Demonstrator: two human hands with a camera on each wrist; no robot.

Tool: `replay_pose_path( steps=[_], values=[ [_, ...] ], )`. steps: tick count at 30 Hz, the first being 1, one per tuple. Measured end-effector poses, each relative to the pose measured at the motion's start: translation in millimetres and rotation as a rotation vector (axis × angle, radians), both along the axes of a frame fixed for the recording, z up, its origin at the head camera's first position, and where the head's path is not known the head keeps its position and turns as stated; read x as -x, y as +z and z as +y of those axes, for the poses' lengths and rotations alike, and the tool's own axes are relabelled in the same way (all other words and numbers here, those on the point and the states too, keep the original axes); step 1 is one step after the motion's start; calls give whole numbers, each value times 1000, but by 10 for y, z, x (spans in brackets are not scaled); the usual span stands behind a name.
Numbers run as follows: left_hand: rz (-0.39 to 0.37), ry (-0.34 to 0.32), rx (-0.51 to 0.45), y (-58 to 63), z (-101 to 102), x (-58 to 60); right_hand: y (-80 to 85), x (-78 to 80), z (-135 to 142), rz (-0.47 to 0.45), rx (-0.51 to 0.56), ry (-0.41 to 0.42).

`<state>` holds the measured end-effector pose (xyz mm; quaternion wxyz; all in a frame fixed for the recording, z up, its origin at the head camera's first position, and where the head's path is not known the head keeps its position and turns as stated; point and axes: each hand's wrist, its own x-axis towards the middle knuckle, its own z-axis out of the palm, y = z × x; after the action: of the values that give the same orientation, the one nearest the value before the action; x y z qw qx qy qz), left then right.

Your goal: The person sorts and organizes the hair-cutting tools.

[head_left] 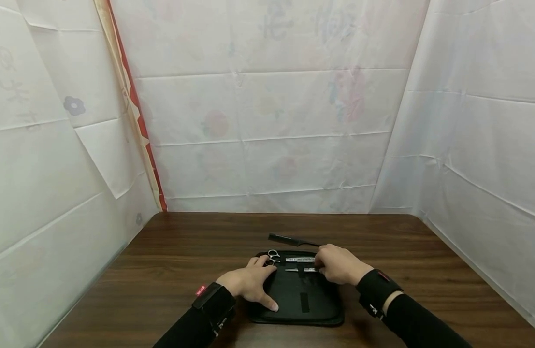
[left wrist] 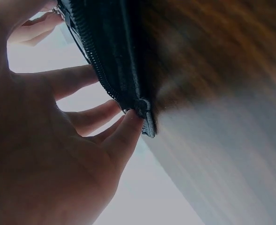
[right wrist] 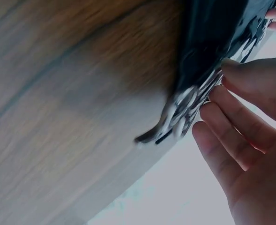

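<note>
A black zip case [head_left: 289,302] lies flat on the table. My left hand [head_left: 251,280] rests on its left side, fingers spread and thumb on the surface. In the left wrist view, the fingertips [left wrist: 134,117] press at the case's zipped edge. Thinning shears [head_left: 299,259] lie across the upper part, finger rings [head_left: 273,253] beside my left fingertips. Below them are scissors [head_left: 295,269] with their tip to the left. My right hand [head_left: 341,264] pinches the scissors at the handle end, which it hides in the head view. The scissors' handles [right wrist: 187,101] look blurred in the right wrist view.
A black tail comb [head_left: 289,239] lies on the table just beyond the case, its tail reaching toward my right hand. A dark strap [head_left: 304,302] sits on the lower case. White sheeting [head_left: 267,169] encloses the brown table [head_left: 184,241] at the back and sides.
</note>
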<state>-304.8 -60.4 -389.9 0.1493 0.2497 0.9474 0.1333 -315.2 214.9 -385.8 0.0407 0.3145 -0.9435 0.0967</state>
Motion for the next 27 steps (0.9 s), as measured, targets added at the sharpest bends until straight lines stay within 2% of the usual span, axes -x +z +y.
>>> replay_pose_path(
  steps=[8, 22, 27],
  values=[
    [-7, 6, -13, 5, -16, -12, -12, -31, 84, 23, -40, -18],
    [10, 5, 0, 3, -12, -18, -62, 12, 1, 72, -39, 28],
    [11, -4, -11, -8, -15, -17, -76, 14, -28, 82, -50, 15]
  ],
)
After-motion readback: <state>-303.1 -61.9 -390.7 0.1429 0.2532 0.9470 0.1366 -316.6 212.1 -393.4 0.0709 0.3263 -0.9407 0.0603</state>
